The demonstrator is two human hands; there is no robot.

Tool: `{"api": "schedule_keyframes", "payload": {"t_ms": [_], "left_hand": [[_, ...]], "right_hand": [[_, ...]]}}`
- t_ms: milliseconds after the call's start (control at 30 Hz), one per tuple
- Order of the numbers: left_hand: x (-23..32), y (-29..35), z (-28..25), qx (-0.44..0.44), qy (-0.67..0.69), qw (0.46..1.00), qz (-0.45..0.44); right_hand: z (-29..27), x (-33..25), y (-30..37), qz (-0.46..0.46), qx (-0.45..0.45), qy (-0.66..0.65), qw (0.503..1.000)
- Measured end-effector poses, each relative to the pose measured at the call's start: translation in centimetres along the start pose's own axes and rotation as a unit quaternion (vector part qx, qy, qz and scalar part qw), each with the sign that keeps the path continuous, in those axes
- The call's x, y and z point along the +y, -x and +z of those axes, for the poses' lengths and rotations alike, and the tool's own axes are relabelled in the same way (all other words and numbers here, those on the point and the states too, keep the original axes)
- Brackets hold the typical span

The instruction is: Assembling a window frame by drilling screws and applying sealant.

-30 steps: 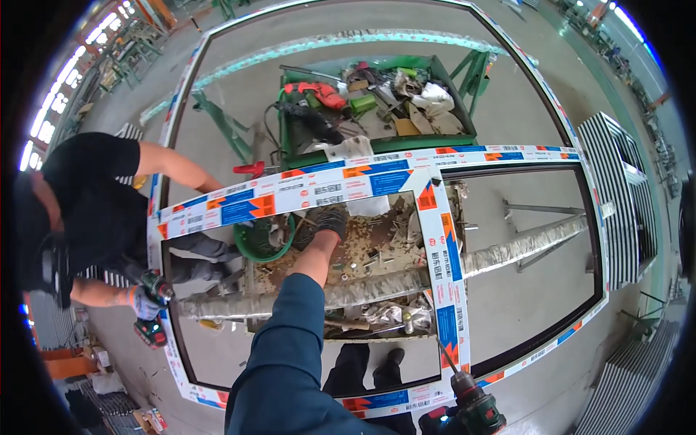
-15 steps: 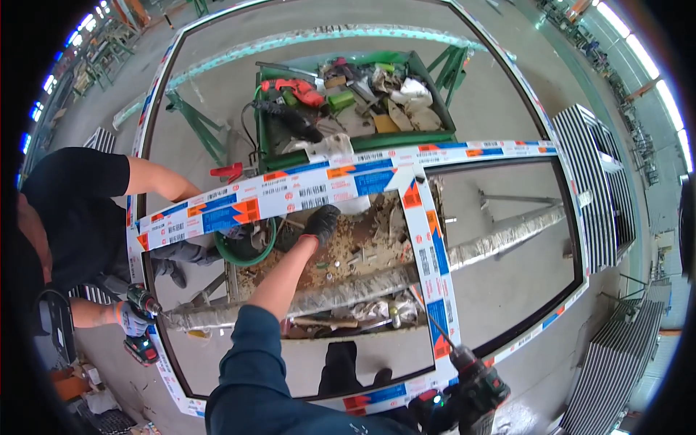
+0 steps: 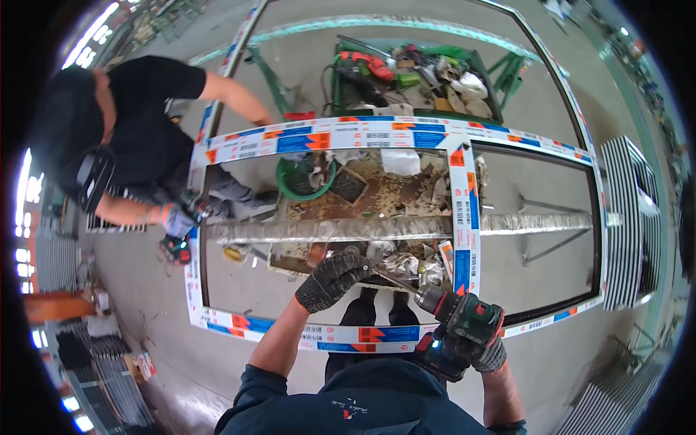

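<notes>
My right hand (image 3: 493, 355), in a dark glove, is wrapped round the grip of a cordless drill (image 3: 475, 319) with a dark green body. Its long thin bit (image 3: 395, 280) points left, toward my left hand (image 3: 330, 283). That hand is gloved too, its fingers pinched together at the bit's tip; anything small between them is too fine to make out. Both hands are above the near part of a large window frame (image 3: 464, 217), wrapped in white, blue and orange printed film.
A padded support bar (image 3: 341, 230) runs under the frame above a littered work surface (image 3: 391, 190) with a green basket (image 3: 281, 190). Beyond lies a green tool bin (image 3: 337, 90). At left a co-worker (image 3: 148, 109) holds another drill (image 3: 174, 250). Slatted stacks (image 3: 629, 225) stand at right.
My left hand has drawn back from over the littered surface to the drill bit's tip. The drill has swung so its bit points more leftward. The view has shifted.
</notes>
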State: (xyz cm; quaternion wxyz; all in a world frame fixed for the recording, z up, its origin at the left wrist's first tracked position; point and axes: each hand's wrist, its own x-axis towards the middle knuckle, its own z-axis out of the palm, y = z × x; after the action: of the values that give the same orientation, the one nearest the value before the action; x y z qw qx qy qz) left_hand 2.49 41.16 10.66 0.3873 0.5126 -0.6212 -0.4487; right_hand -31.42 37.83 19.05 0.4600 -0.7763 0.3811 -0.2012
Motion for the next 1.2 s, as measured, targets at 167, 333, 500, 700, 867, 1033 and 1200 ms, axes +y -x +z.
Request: {"api": "schedule_keyframes", "payload": {"t_ms": [167,333,500,700,867,1033,1200], "left_hand": [[4.0,4.1,1.4,0.069,-0.144,0.986,0.055],[6.9,7.5,2.9,0.078,-0.29,0.949,0.096],[8.8,8.9,2.9,0.006,-0.459,0.873,0.162],[6.2,10.5,3.1,-0.14,0.117,0.968,-0.173],[2.6,10.9,6.6,-0.113,0.29,0.927,-0.211],[0.5,5.5,12.3,-0.111,-0.023,0.993,-0.029],[-4.8,0.0,19.3,-0.06,0.236,0.965,-0.101]], "right_hand": [[-1.6,-0.9,-0.2,0.033,-0.075,-0.151,0.985],[-3.4,-1.2,-0.6,-0.248,-0.08,0.022,0.965],[-4.8,0.5,0.2,-0.265,-0.172,0.051,0.947],[-4.3,1.5,-1.4,-0.32,-0.335,0.111,0.879],[-4.8,-0.7,-3.3,-0.198,-0.304,0.039,0.931],[-7.5,-1.5,-7.8,0.312,-0.407,-0.033,0.858],[-8.7,0.4,-15.2,0.393,-0.384,0.092,0.83]]}}
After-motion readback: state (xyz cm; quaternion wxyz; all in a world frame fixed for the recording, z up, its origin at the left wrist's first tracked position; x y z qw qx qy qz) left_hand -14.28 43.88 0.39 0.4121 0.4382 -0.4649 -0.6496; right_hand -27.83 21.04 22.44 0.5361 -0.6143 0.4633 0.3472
